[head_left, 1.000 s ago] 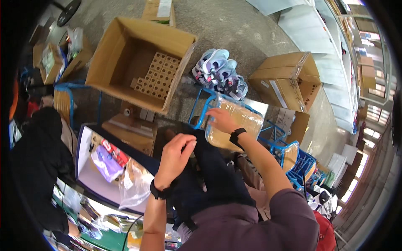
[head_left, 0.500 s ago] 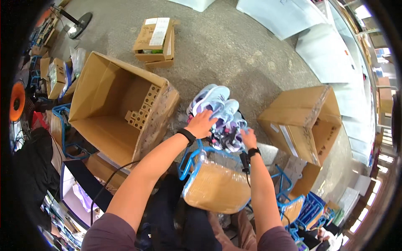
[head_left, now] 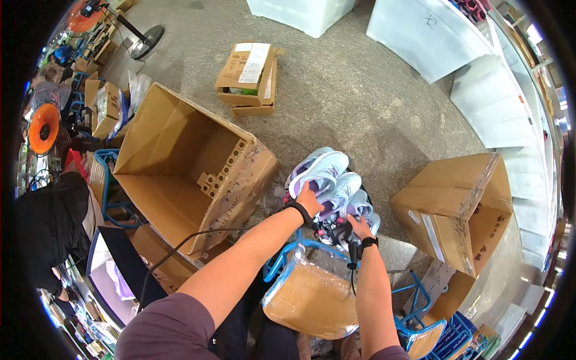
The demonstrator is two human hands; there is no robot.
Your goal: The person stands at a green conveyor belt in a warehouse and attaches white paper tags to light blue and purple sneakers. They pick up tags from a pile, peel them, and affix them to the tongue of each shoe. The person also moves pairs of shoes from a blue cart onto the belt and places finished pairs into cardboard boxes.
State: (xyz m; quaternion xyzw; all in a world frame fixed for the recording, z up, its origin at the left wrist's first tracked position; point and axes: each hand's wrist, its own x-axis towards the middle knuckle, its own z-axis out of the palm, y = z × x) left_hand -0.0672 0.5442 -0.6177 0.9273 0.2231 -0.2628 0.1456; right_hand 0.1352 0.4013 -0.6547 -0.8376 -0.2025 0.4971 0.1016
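In front of me a pile of light blue sneakers (head_left: 343,189) with white soles and lilac linings lies close together. My left hand (head_left: 309,201) is closed on the edge of a sneaker at the pile's left side. At the near right of the pile, my right hand (head_left: 360,228) has its fingers curled at another light blue sneaker; its fingertips are partly hidden. Dark and pink small parts show among the shoes between the hands. Both wrists wear black bands, and a black cable runs by each forearm.
A big open carton (head_left: 180,162) with small cardboard pieces inside stands left. Another open carton (head_left: 441,204) is at the right. Beyond lies a small carton (head_left: 246,72). White bins (head_left: 426,36) line the far right. A blue-framed wooden stool (head_left: 312,294) stands before me.
The view has shifted, so the surroundings sit lower and farther right. My left hand has gone from lying spread over the shoes to gripping a shoe edge; my right fingers have curled in.
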